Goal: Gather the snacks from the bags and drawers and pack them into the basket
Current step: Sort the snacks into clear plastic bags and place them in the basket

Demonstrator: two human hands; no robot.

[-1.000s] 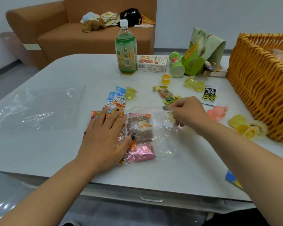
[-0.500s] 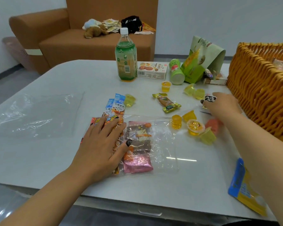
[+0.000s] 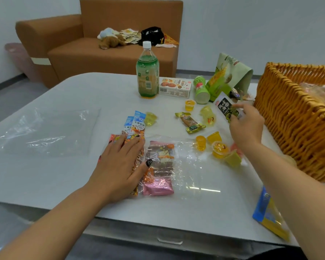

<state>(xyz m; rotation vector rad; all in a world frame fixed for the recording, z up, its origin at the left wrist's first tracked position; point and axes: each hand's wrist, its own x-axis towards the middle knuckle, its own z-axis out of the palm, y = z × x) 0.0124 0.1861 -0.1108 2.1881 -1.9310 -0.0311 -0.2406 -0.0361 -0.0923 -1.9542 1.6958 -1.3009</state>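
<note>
Basket (image 3: pixel 293 128) sits at the table's (image 3: pixel 64 175) right edge, wicker, already holding some wrapped stuff. My left hand (image 3: pixel 118 166) lies flat, fingers straight, on the clear snack bag (image 3: pixel 169 166) — my right hand (image 3: pixel 246 124) pinches a small black sachet (image 3: pixel 226 107), lifted just beside the basket.

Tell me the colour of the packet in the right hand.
Black and white packet, with green on it; head view.
</note>
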